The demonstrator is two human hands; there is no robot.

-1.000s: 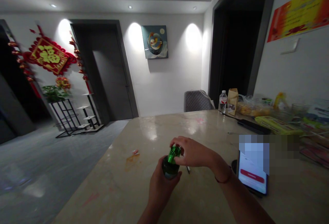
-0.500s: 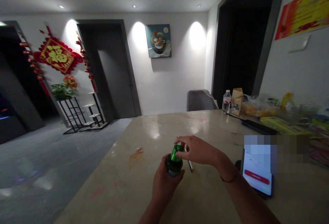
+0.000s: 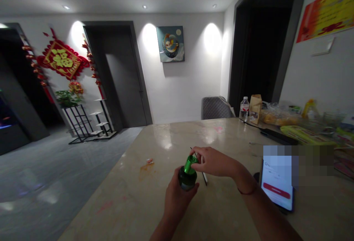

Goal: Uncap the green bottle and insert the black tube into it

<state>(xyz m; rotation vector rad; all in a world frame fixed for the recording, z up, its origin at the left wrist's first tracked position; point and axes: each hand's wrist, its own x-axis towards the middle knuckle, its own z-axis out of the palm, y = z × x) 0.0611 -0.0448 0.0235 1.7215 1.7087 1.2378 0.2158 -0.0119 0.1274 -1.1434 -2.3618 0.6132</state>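
Observation:
A dark green bottle [image 3: 187, 176] with bright green foil round its neck [image 3: 188, 164] stands tilted slightly at the middle of the table. My left hand [image 3: 179, 193] is wrapped round the bottle's body, fingers closed. Over the top of the neck is my right hand [image 3: 211, 162], its thumb and fingers closed on the green foil near the rim. A slim stick, white with dark ends [image 3: 204, 178], lies on the table behind the right hand and is partly covered by it.
On the stone-topped table [image 3: 132, 200], a lit phone [image 3: 277, 191] lies at the right. Farther right are a water bottle [image 3: 244, 109], a paper bag [image 3: 254, 109], a plastic bag of food [image 3: 279, 117] and a yellow pack [image 3: 304, 135]. A grey chair [image 3: 217, 107] stands behind.
Both hands stay on the bottle. The right hand's fingers have shifted very slightly at the neck; nothing else has visibly moved.

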